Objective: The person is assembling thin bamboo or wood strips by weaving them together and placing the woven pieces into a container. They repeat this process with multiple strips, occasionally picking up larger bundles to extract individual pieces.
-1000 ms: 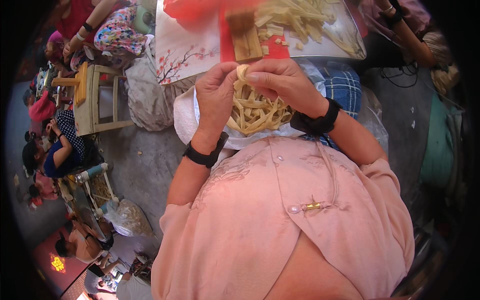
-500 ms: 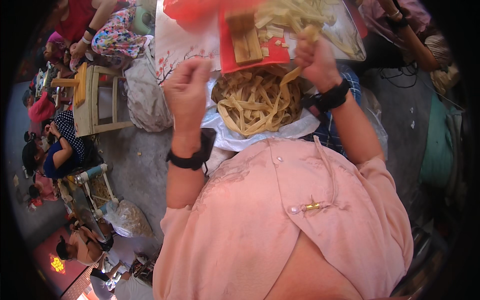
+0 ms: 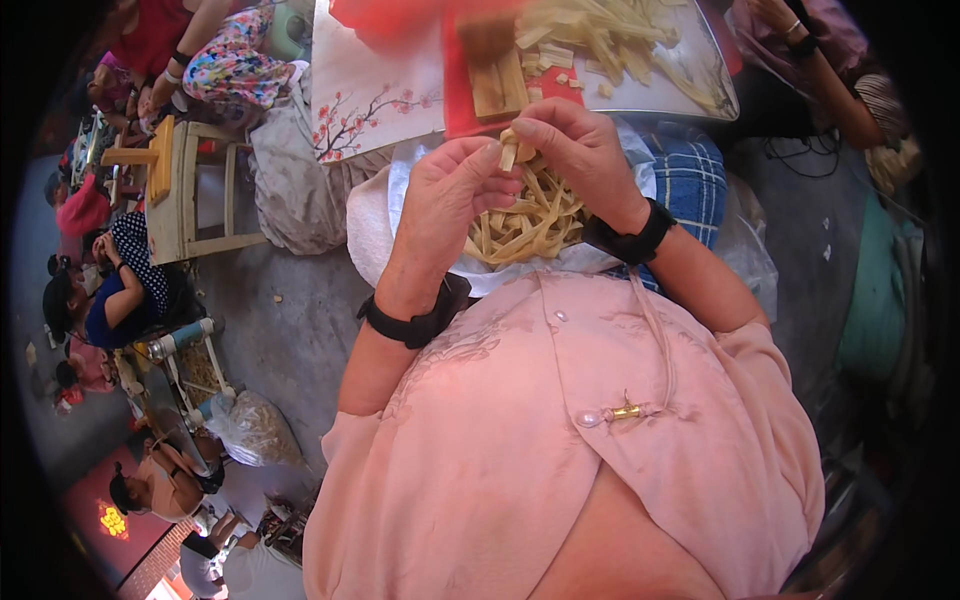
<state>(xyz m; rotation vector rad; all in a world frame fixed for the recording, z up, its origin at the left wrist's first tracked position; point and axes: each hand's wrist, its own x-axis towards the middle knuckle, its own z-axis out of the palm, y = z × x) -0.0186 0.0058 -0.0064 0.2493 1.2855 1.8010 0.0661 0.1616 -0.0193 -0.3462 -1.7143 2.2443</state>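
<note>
In front of my chest both hands meet over a piece of pale yellow, flat strip (image 3: pixel 509 156), bent or folded at its end. Thumb and fingers of my left hand (image 3: pixel 440 205) close on its left side. My right hand (image 3: pixel 585 160) pinches it from the right. Below them, a heap of tan strips (image 3: pixel 530 228) lies in a pale plastic lining (image 3: pixel 408 180) on my lap, partly hidden by my hands. Just beyond, a wooden block (image 3: pixel 497 88) sits on a red sheet (image 3: pixel 458 118), with small cut pieces (image 3: pixel 552 57) beside it.
The table (image 3: pixel 350 135) has a printed blossom pattern and carries a red plastic bag (image 3: pixel 385 22) and loose pale strips (image 3: pixel 600 45). Left stand a wooden stool (image 3: pixel 190 195) and a grey cloth bundle (image 3: pixel 300 185). Other people sit at left and at the upper right (image 3: pixel 835 85).
My two hands have come together from apart. The right moved left and nearer; the left moved right. The strip end is now between them, and the long strip no longer trails from my right hand.
</note>
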